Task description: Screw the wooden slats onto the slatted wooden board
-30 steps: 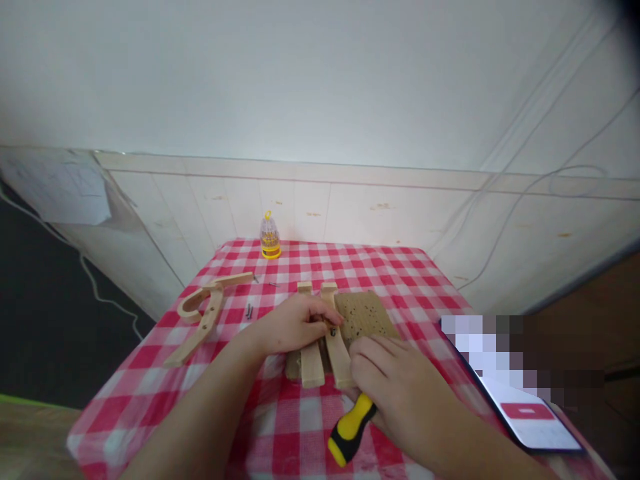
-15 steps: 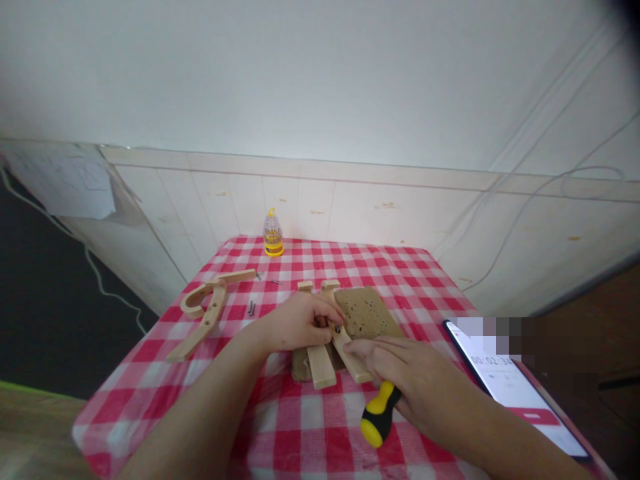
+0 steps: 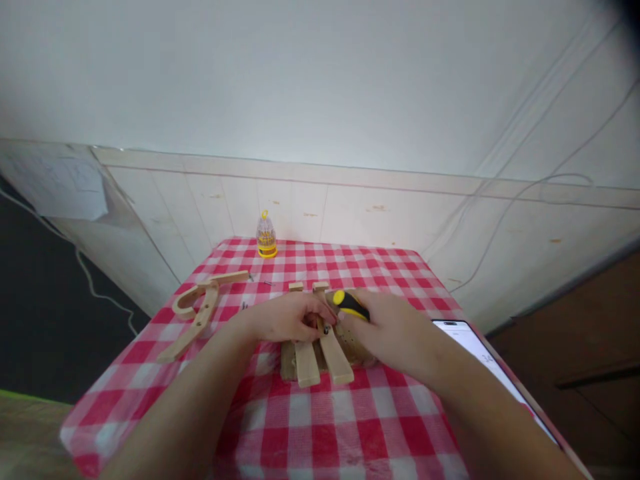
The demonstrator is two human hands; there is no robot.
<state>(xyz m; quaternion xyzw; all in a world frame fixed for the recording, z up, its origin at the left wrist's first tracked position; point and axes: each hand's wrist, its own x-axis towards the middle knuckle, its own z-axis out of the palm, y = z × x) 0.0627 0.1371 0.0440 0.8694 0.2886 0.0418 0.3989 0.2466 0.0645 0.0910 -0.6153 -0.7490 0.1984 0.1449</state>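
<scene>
Red-and-white checked tablecloth (image 3: 300, 437), busy at its middle.
From my remote seat I see a curved pale wooden frame (image 3: 204, 313) at left and, centrally, a speckled brown board (image 3: 289, 367) bearing two long pale wooden strips (image 3: 336, 361), partly hidden by the hands. A dark-edged phone (image 3: 473, 345) lies at right, a clear, yellow-based domed case (image 3: 267, 238) stands far back, and small metal screws (image 3: 245, 306) lie near the frame. My right hand (image 3: 393, 327) grips a yellow-and-black screwdriver handle (image 3: 354, 307); my left hand (image 3: 290, 317) bends its fingers at the right strip, whether gripping I cannot tell.
</scene>
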